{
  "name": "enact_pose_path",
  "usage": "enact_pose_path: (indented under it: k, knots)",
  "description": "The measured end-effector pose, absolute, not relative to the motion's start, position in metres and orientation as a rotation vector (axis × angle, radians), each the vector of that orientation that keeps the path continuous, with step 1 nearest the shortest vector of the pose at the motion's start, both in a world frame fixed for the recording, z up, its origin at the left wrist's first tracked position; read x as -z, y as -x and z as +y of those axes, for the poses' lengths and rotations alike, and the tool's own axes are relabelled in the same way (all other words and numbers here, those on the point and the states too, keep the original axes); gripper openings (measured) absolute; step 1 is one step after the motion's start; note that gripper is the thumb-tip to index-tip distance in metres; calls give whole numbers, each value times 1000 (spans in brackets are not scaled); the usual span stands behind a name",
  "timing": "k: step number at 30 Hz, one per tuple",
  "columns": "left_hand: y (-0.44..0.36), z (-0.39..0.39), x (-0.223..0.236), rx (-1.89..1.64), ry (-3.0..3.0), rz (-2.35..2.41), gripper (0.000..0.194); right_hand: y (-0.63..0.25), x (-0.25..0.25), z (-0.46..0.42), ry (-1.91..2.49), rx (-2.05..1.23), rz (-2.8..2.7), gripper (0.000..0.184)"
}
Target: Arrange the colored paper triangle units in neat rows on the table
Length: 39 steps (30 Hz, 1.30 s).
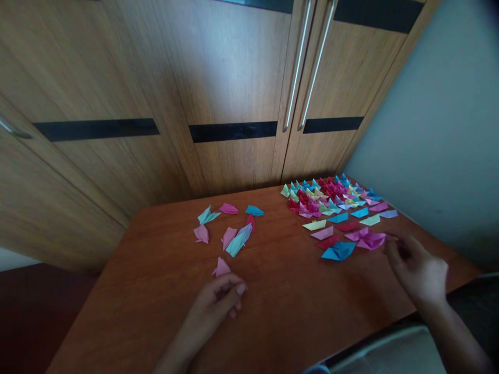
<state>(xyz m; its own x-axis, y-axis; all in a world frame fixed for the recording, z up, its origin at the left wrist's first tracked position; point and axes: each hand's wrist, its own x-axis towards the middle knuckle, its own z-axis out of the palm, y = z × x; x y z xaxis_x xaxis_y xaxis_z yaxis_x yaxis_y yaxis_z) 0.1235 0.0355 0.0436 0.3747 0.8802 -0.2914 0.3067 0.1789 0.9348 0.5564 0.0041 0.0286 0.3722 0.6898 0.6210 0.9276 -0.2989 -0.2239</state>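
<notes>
My right hand [419, 267] is at the right of the table, its thumb and forefinger pinched at the tip of a magenta folded paper boat [370, 240]. Just left of that lies a blue paper boat [338, 251]. My left hand [216, 304] rests near the front middle with fingers curled and thumb against them; no paper shows in it. Right behind its knuckles is a pink folded paper piece [222, 267]. Farther back lie several loose folded pieces, among them a light-blue and lavender one [238, 240] and a pink one [201, 234].
Rows of standing colourful paper boats [331, 195] fill the table's back right corner, with flat folded ones [348, 226] in front. A wooden cabinet [234, 166] borders the brown table [156, 291] behind, and a grey wall [436, 156] on the right. A chair-like pale surface [397, 356] is at the front.
</notes>
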Motion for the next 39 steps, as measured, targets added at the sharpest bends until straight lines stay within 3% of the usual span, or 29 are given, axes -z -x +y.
enact_pose_path:
  k: [5,9,13,18,25,39]
  knots:
    - [-96,57,-46,-738,-1718,1504,23,-481,-32,1,1791,319,-1596,36]
    - [-85,67,-38,-720,-1906,1659,32,-412,-28,13,1743,-149,-1986,27]
    - [-89,72,-34,-661,-2031,1693,35,-362,-28,34,1786,-394,-2151,26]
    - [-101,85,-32,-601,-2239,1708,36,-333,-26,54,1829,-423,-2242,23]
    - [-121,111,-24,-560,-2327,1670,53,-333,-11,58,1711,-517,-2114,24]
    - [-113,114,-25,-662,-2276,1510,34,-335,-6,57,1644,-537,-2096,24]
